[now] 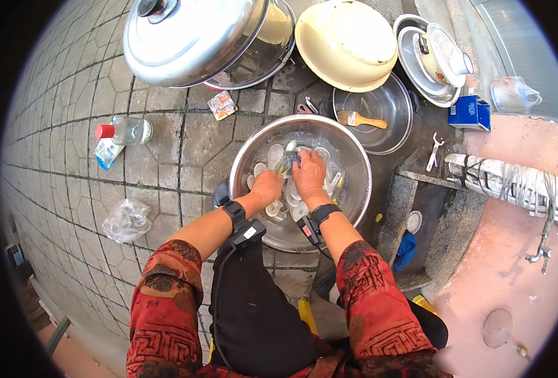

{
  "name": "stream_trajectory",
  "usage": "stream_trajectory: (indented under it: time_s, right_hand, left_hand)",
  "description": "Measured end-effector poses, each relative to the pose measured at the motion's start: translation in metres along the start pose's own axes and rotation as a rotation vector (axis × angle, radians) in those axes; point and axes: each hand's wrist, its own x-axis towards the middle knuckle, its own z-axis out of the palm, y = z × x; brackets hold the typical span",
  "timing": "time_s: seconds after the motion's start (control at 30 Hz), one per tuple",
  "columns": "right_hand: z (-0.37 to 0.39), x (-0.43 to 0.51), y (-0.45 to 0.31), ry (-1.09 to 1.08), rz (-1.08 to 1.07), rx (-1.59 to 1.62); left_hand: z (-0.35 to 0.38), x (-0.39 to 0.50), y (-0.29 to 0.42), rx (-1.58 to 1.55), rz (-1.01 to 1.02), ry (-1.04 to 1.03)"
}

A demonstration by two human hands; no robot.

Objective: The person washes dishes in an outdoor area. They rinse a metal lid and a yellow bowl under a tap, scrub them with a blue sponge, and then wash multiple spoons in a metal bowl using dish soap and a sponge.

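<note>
A wide stainless steel basin (358,208) stands on the paving before me, holding water and several pale spoons. My left hand (267,186) is curled over its near left part, closed on a thin utensil (280,166) that looks like a spoon; the fingers hide most of it. Beside it, my right hand (309,173) presses a dark scrubbing pad (295,158) against that utensil. White spoons (275,155) lie around both hands, some under the water. More spoons (334,180) rest right of my right hand.
Behind the basin are a steel pot lid (189,42), an upturned cream enamel basin (345,42) and a steel bowl (404,134) with a wooden-handled brush (366,122). A red-capped bottle (135,131) and plastic bag (127,220) lie left. A stone drain trough (454,231) and tap (540,255) are right.
</note>
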Motion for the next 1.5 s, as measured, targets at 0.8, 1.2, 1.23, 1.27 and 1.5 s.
stream_trajectory:
  time_s: [0.8,1.2,1.23,1.27,1.5]
  right_hand:
    - [-0.062,-0.006,0.026,0.081,0.160,0.220]
    - [-0.062,-0.011,0.023,0.012,-0.139,0.134]
    - [-0.055,-0.010,0.021,-0.024,-0.176,0.108]
    - [-0.047,-0.007,0.020,-0.011,-0.220,0.088]
    - [-0.006,0.006,0.028,-0.090,-0.323,-0.148]
  left_hand:
    - [-0.124,0.019,0.084,0.388,-0.002,-0.335]
    - [-0.077,-0.005,0.071,-0.859,-0.642,-0.160]
    - [-0.068,-0.009,0.058,-0.916,-0.615,-0.115]
    - [-0.056,-0.015,0.045,-0.983,-0.596,-0.069]
    - [0.023,-0.005,0.009,-0.527,-0.174,0.264]
